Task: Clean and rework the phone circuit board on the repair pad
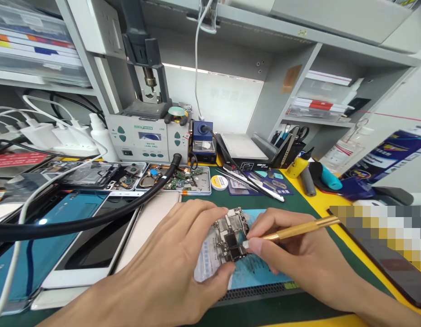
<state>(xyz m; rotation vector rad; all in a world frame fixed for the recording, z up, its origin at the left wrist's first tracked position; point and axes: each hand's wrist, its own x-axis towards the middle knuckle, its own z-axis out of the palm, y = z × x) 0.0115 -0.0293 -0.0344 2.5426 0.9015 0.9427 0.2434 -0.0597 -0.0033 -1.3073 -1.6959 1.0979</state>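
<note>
Two bare hands, left point(176, 254) and right point(292, 254), work above a blue mat point(253, 272): left fingers grip one small black-and-silver circuit board point(232, 240); right fingers pinch one gold metallic handle point(295, 230).

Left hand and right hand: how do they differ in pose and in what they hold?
The left hand spans the circuit board between thumb and fingers at opposite edges, while the right hand pinches a slim gold-coloured tool. The left hand is opened wide; the right hand is curled, its thumb and fingertips close together. Both are bare and meet at the board.
</note>
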